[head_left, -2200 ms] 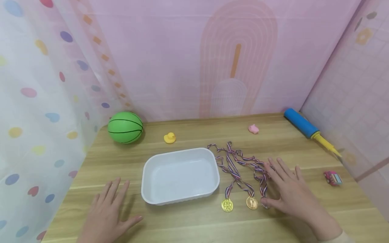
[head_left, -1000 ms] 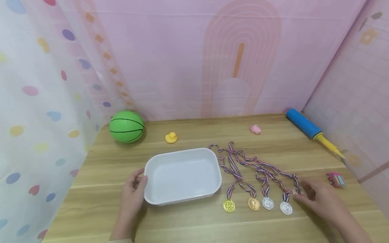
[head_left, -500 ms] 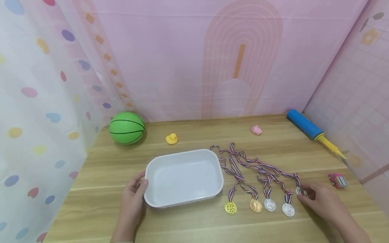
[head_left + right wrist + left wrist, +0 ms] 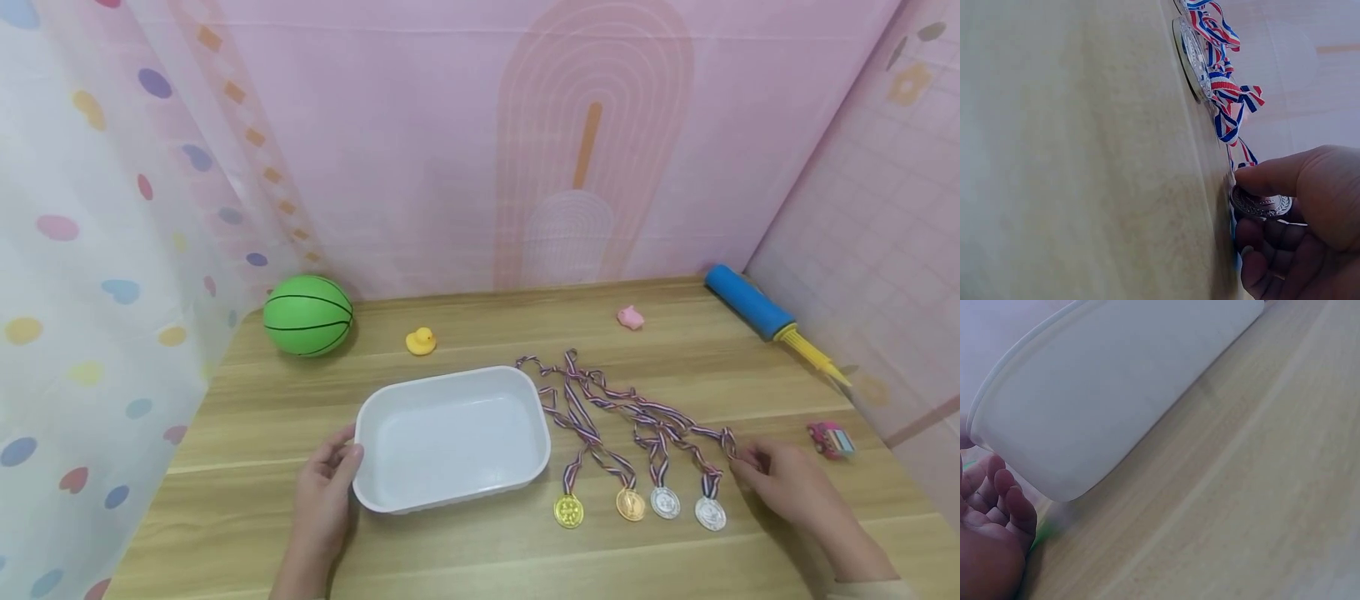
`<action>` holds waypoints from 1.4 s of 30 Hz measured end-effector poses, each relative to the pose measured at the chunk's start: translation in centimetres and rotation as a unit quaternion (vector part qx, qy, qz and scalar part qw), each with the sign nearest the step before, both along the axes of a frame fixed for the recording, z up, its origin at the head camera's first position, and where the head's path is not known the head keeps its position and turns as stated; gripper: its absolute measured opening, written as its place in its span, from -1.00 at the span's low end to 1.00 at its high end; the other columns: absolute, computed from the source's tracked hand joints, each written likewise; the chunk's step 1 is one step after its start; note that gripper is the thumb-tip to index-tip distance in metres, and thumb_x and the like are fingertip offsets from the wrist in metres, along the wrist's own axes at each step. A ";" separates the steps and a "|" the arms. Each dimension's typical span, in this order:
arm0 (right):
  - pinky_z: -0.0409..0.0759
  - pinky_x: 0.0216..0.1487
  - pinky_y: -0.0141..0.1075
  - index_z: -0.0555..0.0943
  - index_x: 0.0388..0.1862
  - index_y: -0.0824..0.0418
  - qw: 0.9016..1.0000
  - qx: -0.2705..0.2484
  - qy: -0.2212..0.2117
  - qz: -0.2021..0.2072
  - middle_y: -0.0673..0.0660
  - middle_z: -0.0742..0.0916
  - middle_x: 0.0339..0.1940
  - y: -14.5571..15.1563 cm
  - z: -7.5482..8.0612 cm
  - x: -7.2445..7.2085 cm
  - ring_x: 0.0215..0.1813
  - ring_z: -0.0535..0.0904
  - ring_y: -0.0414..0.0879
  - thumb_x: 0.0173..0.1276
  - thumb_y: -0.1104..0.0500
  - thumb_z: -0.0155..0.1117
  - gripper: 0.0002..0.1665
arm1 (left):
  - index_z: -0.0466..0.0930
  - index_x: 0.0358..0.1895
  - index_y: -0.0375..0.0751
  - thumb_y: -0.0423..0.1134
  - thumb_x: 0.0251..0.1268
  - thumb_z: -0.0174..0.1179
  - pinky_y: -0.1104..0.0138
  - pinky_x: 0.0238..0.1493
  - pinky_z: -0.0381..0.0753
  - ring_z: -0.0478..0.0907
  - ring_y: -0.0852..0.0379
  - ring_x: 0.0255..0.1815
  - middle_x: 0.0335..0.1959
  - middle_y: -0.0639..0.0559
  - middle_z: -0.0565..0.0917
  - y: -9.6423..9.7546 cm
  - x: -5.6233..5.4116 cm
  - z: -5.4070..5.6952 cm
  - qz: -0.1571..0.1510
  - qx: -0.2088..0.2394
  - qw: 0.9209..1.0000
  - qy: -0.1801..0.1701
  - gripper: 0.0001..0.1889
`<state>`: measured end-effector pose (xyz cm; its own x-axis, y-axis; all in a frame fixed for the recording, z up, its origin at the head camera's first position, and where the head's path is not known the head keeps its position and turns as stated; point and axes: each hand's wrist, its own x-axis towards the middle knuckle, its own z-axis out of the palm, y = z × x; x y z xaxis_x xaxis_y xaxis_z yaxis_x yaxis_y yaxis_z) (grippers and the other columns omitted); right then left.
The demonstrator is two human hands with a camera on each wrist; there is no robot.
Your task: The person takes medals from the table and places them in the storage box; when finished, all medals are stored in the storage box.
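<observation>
- Nearest us on the worktop (image 4: 457, 567), a gold medal (image 4: 568, 512), a bronze medal (image 4: 631, 504), a left silver medal (image 4: 665, 503) and a right silver medal (image 4: 710, 513) lie flat in an uneven row, their discs toward us.
- At the row's right end we see the right hand (image 4: 787, 487) pinching a fifth medal (image 4: 1263, 205) between thumb and fingers; this disc is tipped up, crosswise to the flat ones.
- On the other side, the left hand (image 4: 321, 492) grips the left end of the white tray (image 4: 453, 450), thumb at the rim, fingers bent against the outer wall.
- We find the tray left of the medals, opening upward, its long axis running left to right, the right end turned slightly away from us.
- Striped ribbons (image 4: 1225, 87) trail from the discs away from us and leftward, crossing one another, some just beside the tray's right end.
- Right of the right hand sits a pink toy vehicle (image 4: 830, 440).
- Farther off we see a yellow duck (image 4: 422, 341), a pink pig (image 4: 631, 317), a blue pump (image 4: 750, 304) whose yellow nozzle points rightward and toward us, and a green ball (image 4: 308, 316).
- Behind everything hangs a pink backdrop (image 4: 420, 167).
</observation>
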<state>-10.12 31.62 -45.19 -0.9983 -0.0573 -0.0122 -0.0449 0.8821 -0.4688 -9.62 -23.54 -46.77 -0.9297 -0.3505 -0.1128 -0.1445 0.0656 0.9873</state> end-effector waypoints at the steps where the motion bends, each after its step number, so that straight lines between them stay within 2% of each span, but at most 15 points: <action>1: 0.32 -0.54 -0.35 0.61 -0.37 0.20 1.000 0.000 -0.001 -0.001 0.01 0.55 -0.58 0.0 0.0 0.0 -0.51 0.36 -0.15 0.33 0.12 0.26 -0.83 | 0.43 0.25 -0.25 -0.21 0.44 0.08 0.49 -0.11 0.60 0.52 0.19 -0.14 -0.17 -0.03 0.54 0.0 0.0 0.0 -0.001 -0.002 1.000 0.000 -0.62; 5: 0.36 -0.51 -0.30 0.65 -0.04 0.33 1.000 -0.016 -0.019 -0.009 0.06 0.59 -0.52 0.0 0.2 -0.2 -0.48 0.39 -0.11 0.41 0.09 0.17 -0.66 | 0.43 0.24 -0.25 -0.21 0.44 0.07 0.48 -0.11 0.60 0.53 0.19 -0.14 -0.17 -0.03 0.54 0.0 0.0 0.0 -0.004 -0.005 1.000 -0.003 -0.62; 8: 0.36 -0.56 -0.31 0.59 0.06 0.39 0.998 -0.044 -0.043 -0.022 0.06 0.54 -0.56 0.0 0.5 -0.4 -0.52 0.38 -0.12 0.45 0.08 0.11 -0.58 | 0.43 0.24 -0.25 -0.20 0.45 0.06 0.47 -0.11 0.60 0.53 0.19 -0.14 -0.17 -0.03 0.54 -0.1 0.0 -0.1 -0.007 -0.004 1.000 -0.004 -0.62; 11: 0.44 -0.51 -0.32 0.58 0.04 0.41 0.996 -0.068 -0.041 -0.031 0.09 0.61 -0.50 -0.1 0.9 -0.5 -0.48 0.45 -0.11 0.45 0.10 0.11 -0.60 | 0.43 0.24 -0.25 -0.19 0.45 0.06 0.47 -0.11 0.60 0.54 0.19 -0.14 -0.16 -0.03 0.55 -0.1 0.1 -0.1 -0.009 -0.009 1.000 -0.003 -0.62; 16: 0.48 -0.34 -0.27 0.64 -0.10 0.37 0.997 -0.068 0.008 -0.038 0.18 0.70 -0.31 -0.2 2.0 -0.8 -0.29 0.53 -0.05 0.36 0.17 0.21 -0.72 | 0.43 0.24 -0.25 -0.19 0.45 0.06 0.48 -0.11 0.60 0.54 0.19 -0.14 -0.14 -0.09 0.55 -0.1 0.1 -0.1 -0.008 -0.015 1.000 -0.002 -0.62; 19: 0.49 -0.35 -0.30 0.64 -0.11 0.34 0.996 -0.080 0.021 -0.044 0.18 0.70 -0.30 -0.4 3.0 -1.0 -0.31 0.53 -0.13 0.33 0.20 0.24 -0.75 | 0.43 0.24 -0.26 -0.18 0.45 0.07 0.49 -0.10 0.60 0.54 0.18 -0.13 -0.12 -0.11 0.55 -0.1 0.1 -0.1 -0.007 -0.013 1.000 -0.002 -0.61; 23: 0.54 -0.37 -0.38 0.59 -0.06 0.40 0.990 -0.135 0.020 -0.044 0.18 0.71 -0.28 -0.7 4.2 -1.4 -0.34 0.53 -0.29 0.34 0.25 0.21 -0.74 | 0.43 0.24 -0.26 -0.19 0.44 0.07 0.49 -0.09 0.59 0.53 0.18 -0.12 -0.11 -0.10 0.55 -0.1 0.1 -0.1 -0.008 -0.010 1.000 -0.002 -0.61; 27: 0.53 -0.35 -0.39 0.55 -0.04 0.48 0.981 -0.189 0.015 -0.038 0.04 0.71 -0.34 -0.7 5.4 -2.1 -0.34 0.53 -0.34 0.37 0.27 0.19 -0.71 | 0.43 0.24 -0.26 -0.21 0.44 0.07 0.49 -0.08 0.58 0.52 0.18 -0.11 -0.10 -0.09 0.54 -0.2 0.1 -0.2 -0.006 -0.007 1.000 -0.004 -0.62; 31: 0.50 -0.34 -0.42 0.55 -0.05 0.49 0.977 -0.210 0.016 -0.040 -0.18 0.67 -0.37 -0.7 6.8 -2.9 -0.31 0.51 -0.35 0.39 0.17 0.22 -0.64 | 0.42 0.25 -0.27 -0.17 0.44 0.07 0.51 -0.06 0.57 0.52 0.20 -0.09 -0.09 -0.08 0.54 -0.1 0.1 -0.1 -0.012 -0.009 1.000 -0.002 -0.59; 34: 0.49 -0.28 -0.40 0.55 0.01 0.44 0.979 -0.197 -0.006 -0.053 -0.20 0.64 -0.30 -0.7 8.1 -3.4 -0.22 0.48 -0.32 0.41 -0.02 0.20 -0.49 | 0.42 0.25 -0.27 -0.17 0.44 0.07 0.50 -0.06 0.58 0.53 0.21 -0.09 -0.10 -0.05 0.55 -0.2 0.0 -0.1 -0.014 -0.008 1.000 -0.004 -0.59; 37: 0.46 -0.22 -0.42 0.61 -0.04 0.22 0.975 -0.215 -0.031 -0.054 -0.22 0.62 -0.26 -0.6 9.2 -3.7 -0.15 0.43 -0.31 0.41 -0.09 0.18 -0.58 | 0.42 0.25 -0.27 -0.18 0.44 0.07 0.49 -0.07 0.58 0.53 0.20 -0.10 -0.12 -0.02 0.55 -0.2 0.0 -0.1 -0.016 -0.003 1.000 -0.005 -0.60; 39: 0.42 -0.15 -0.37 0.62 -0.09 0.09 0.968 -0.243 -0.042 -0.049 -0.24 0.61 -0.24 -0.5 9.7 -3.9 -0.11 0.41 -0.30 0.43 -0.09 0.15 -0.69 | 0.42 0.24 -0.26 -0.19 0.44 0.07 0.49 -0.07 0.58 0.52 0.20 -0.10 -0.14 0.00 0.55 -0.2 0.0 -0.1 -0.015 -0.001 1.000 -0.005 -0.61; 41: 0.39 -0.06 -0.32 0.61 -0.15 -0.02 0.956 -0.287 -0.047 -0.041 -0.27 0.59 -0.22 -0.5 10.2 -4.1 -0.07 0.39 -0.33 0.45 -0.05 0.13 -0.82 | 0.42 0.24 -0.27 -0.20 0.44 0.07 0.49 -0.08 0.58 0.52 0.20 -0.11 -0.15 0.01 0.56 -0.2 0.0 -0.1 -0.016 0.000 1.000 -0.003 -0.61; 42: 0.39 0.03 -0.25 0.59 -0.13 -0.05 0.952 -0.299 -0.054 -0.040 -0.27 0.57 -0.18 -0.6 10.4 -4.2 -0.04 0.38 -0.35 0.46 -0.06 0.11 -0.82 | 0.42 0.24 -0.28 -0.21 0.44 0.07 0.49 -0.09 0.58 0.52 0.20 -0.11 -0.15 0.00 0.56 -0.2 0.0 -0.1 -0.014 0.000 1.000 -0.003 -0.62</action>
